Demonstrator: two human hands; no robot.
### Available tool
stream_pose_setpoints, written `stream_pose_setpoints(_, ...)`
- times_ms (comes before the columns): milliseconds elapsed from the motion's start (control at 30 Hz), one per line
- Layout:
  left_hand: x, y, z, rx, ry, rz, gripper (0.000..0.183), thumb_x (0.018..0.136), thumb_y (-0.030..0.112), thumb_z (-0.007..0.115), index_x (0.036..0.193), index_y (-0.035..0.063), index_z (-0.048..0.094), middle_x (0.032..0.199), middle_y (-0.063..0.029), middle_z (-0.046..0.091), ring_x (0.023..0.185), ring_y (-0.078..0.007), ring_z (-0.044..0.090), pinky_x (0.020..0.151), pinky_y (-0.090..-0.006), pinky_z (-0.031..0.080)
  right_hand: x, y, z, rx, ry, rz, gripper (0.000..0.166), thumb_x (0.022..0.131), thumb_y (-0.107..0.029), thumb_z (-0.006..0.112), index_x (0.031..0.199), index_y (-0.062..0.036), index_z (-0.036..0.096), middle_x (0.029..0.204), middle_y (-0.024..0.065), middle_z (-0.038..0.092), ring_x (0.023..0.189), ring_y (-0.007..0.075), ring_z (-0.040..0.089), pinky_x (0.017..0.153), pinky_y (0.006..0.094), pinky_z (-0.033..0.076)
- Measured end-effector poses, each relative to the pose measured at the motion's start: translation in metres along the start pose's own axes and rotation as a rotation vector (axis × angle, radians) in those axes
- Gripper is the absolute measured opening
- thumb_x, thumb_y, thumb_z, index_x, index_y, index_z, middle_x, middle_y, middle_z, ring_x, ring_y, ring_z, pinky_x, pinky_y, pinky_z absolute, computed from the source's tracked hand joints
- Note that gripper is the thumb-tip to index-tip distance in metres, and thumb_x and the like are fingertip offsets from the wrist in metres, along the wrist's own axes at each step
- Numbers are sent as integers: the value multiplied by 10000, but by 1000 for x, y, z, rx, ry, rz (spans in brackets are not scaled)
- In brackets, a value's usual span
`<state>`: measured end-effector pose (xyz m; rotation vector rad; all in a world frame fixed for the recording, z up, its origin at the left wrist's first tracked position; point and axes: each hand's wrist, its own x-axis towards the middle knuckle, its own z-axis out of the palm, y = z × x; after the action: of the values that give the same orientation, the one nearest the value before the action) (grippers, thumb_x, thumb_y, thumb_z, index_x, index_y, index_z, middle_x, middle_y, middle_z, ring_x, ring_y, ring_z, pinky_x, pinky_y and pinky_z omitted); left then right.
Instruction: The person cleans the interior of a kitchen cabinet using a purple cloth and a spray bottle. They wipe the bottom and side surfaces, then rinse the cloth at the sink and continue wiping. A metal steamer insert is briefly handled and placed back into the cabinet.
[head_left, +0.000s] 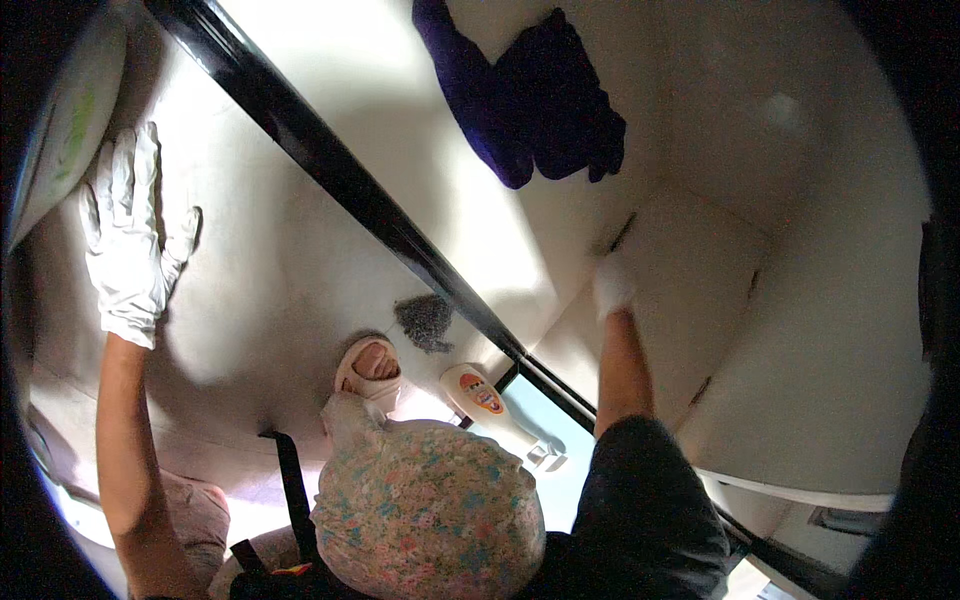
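Observation:
My left hand (129, 240), in a white glove, lies palm down on a pale surface (247, 247). Its fingers are spread, and nothing shows in it. A pale rounded object (71, 127) with a green mark is just beyond its fingertips. My right hand (615, 286), also in a white glove, is blurred against a pale panel (697, 247). A short dark line (623, 232) runs from its fingertips; I cannot tell whether it is a held tool or a gap in the panel. The fingers of this hand are too blurred to read.
A black bar (337, 176) crosses diagonally between my hands. Dark purple cloth (555, 97) lies beyond it. A white bottle (480, 401) with an orange label is near the bar's lower end. A dark speckled patch (425, 322) is near my sandalled foot (371, 367) and patterned trouser knee (427, 502).

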<state>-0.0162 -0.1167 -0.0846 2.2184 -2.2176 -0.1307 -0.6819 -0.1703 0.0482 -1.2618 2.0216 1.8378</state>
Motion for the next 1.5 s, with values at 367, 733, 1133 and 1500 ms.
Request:
stream_pose_setpoints(367, 7, 14, -10, 163, -156, -14, 805, 896, 539, 462, 1546, 174, 157, 1570, -71, 252, 1434, -273, 238, 1163, -521, 125, -22, -13, -4, 516, 172, 175, 342, 940, -136, 487, 1269, -56, 532, 1202, 178, 603, 1096, 314, 591, 890, 407, 508)
stream_pose_setpoints(733, -7, 10, -19, 86, -157, -70, 829, 863, 558, 475, 1535, 154, 207, 1555, -104, 271, 1430, -267, 242, 1159, -493, 131, -75, -37, 42, -235, 150, -15, 332, 940, -241, 503, 1157, -13, 611, 1145, 150, 645, 1082, 341, 604, 939, 424, 475)
stream_pose_setpoints(1133, -5, 12, -34, -65, -173, -86, 868, 850, 544, 492, 1534, 110, 181, 1563, -149, 233, 1440, -330, 207, 1172, -510, 91, -162, -77, -132, 888, 689, -101, 423, 940, -251, 495, 1330, -93, 534, 1238, 171, 616, 1091, 336, 592, 977, 379, 435)
stream_pose_setpoints(1500, 110, 168, -73, -501, 664, 408, 381, 818, 172, 565, 1183, 64, 583, 1191, -115, 572, 1103, -298, 531, 986, -496, 399, -201, -140, -175, 762, 676, -379, 447, 955, -422, 490, 1359, -235, 527, 1289, 165, 585, 1182, 359, 551, 1007, 393, 418)
